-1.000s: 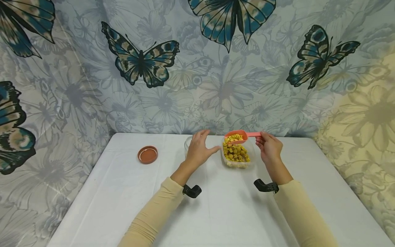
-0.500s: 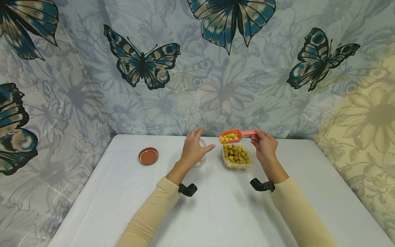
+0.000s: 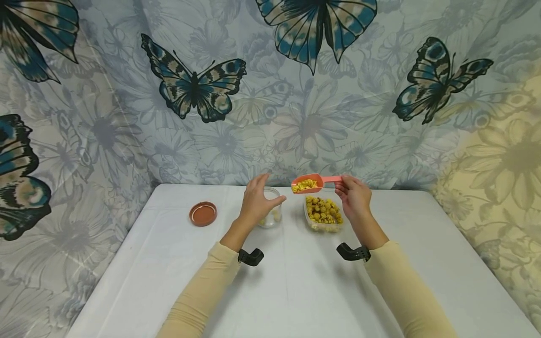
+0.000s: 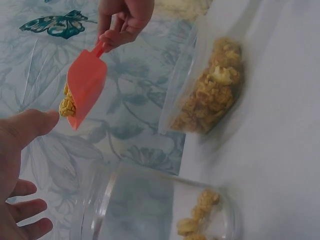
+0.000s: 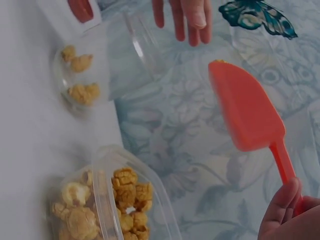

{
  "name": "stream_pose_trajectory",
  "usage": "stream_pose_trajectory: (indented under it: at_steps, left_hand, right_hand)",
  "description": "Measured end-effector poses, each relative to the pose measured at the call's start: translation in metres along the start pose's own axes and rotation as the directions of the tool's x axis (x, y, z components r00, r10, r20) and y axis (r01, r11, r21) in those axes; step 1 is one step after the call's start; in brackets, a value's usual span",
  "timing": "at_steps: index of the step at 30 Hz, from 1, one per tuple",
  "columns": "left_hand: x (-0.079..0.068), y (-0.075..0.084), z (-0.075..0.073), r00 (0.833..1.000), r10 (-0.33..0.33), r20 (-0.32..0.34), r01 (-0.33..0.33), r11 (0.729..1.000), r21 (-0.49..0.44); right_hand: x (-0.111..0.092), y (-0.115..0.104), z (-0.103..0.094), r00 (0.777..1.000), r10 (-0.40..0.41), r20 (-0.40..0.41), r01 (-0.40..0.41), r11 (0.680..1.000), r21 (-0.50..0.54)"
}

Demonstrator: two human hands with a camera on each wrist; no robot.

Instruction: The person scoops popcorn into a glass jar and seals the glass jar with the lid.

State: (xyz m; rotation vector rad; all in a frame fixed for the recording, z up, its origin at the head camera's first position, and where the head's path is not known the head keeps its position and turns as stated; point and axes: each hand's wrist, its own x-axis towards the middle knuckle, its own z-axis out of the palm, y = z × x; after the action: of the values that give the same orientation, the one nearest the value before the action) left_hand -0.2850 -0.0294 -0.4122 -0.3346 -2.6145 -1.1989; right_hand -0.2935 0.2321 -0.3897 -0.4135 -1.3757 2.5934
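My right hand (image 3: 356,196) pinches the handle of an orange-red scoop (image 5: 247,107), which carries yellow popcorn (image 3: 305,185). The scoop is held level above the table, between the plastic tub and the glass jar. My left hand (image 3: 255,201) hovers with fingers spread and thumb out, above and beside the clear jar (image 3: 274,220), and holds nothing. A few pieces of popcorn (image 5: 82,93) lie at the jar's bottom. Below my right hand stands a clear plastic tub (image 3: 324,228) of popcorn, seen from the side in the left wrist view.
A brown round lid (image 3: 203,214) lies on the white-covered table (image 3: 169,272), left of the jar. A fabric backdrop (image 3: 313,126) printed with flowers and butterflies rises right behind the table's far edge.
The loaded scoop has risen out of the tub and moved left toward the jar with my right hand. My left hand has shifted left, uncovering more of the jar.
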Motion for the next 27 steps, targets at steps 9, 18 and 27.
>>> stream_pose_trajectory:
  at_steps: [9, 18, 27]
  left_hand:
    - [-0.002, -0.014, 0.003, 0.999, -0.049, 0.015, 0.049, 0.999, -0.002]
    - [-0.004, -0.028, 0.006, 0.991, -0.128, 0.039, 0.129, 0.991, -0.04]
    - [-0.007, -0.037, 0.012, 0.98, -0.185, 0.07, 0.189, 0.981, -0.051]
  right_hand:
    - [-0.001, 0.008, 0.004, 0.998, 0.014, 0.062, -0.015, 1.0, 0.011]
    - [-0.002, 0.013, 0.01, 0.996, 0.043, 0.072, -0.044, 0.999, 0.004]
    - [-0.003, 0.021, 0.014, 0.995, 0.059, 0.081, -0.053, 0.996, -0.069]
